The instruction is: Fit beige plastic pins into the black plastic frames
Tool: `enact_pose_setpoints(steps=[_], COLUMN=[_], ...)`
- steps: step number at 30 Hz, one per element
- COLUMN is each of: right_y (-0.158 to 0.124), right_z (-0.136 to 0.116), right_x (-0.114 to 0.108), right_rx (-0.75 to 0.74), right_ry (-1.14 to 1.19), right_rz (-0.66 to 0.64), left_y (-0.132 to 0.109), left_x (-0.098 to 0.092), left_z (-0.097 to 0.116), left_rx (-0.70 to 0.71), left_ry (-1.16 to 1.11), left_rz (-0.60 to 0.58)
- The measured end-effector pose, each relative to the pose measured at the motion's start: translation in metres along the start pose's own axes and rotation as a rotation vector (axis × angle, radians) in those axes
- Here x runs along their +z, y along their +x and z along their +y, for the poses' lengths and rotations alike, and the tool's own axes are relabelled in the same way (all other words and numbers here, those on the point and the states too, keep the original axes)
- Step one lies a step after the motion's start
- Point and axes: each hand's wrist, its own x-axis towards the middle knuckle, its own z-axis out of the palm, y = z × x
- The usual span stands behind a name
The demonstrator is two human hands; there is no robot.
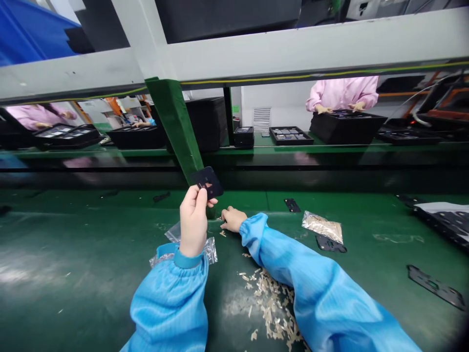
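My left hand (193, 220) is raised above the green work surface (91, 254), its fingers closed on a thin black plate (209, 183) with small cut-outs. Just to the right and lower, my right hand (233, 219) is at the surface with its fingers bent together; what they hold, if anything, is too small to name. One small pale piece (223, 233) lies below its fingertips. A loose heap of small pale pieces (273, 303) spreads beside and partly behind my right sleeve. Clear plastic bags (210, 250) lie behind my left wrist.
A bag of pale pieces (322, 226) overlaps a black plate (330, 244) at the right. Another black plate (436, 286) lies farther right. Beyond a raised ledge stand black trays (291, 136); people in pink sleeves (342, 93) work there. A green post (178, 127) rises ahead.
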Motion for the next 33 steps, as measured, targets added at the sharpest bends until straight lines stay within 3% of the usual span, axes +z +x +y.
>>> enact_pose_setpoints(steps=[8, 17, 20, 23, 27, 33], right_y=[-0.002, 0.004, 0.003, -0.001, -0.027, -0.107], right_z=[-0.006, -0.007, -0.008, -0.002, 0.011, 0.017], right_x=[-0.005, 0.000, 0.001, -0.010, -0.040, -0.072], right_rx=[0.039, 0.139, 0.128, 0.062, -0.053, -0.174], right_ry=[-0.102, -0.043, 0.022, 0.136, 0.345, 0.640], right_rz=[-0.096, -0.068, -0.071, -0.068, 0.022, 0.324], left_y=[0.000, -0.002, -0.002, 0.000, 0.001, -0.012], left_x=[-0.001, 0.001, -0.002, -0.005, -0.005, 0.015], left_z=[0.004, 0.009, 0.009, 0.005, -0.003, -0.001], left_rx=[-0.015, -0.026, 0.032, 0.085, 0.096, 0.031], left_ry=[0.040, 0.033, 0.166, 0.393, 0.510, 0.445], left_rz=[-0.064, -0.077, -0.108, -0.212, -0.327, -0.597])
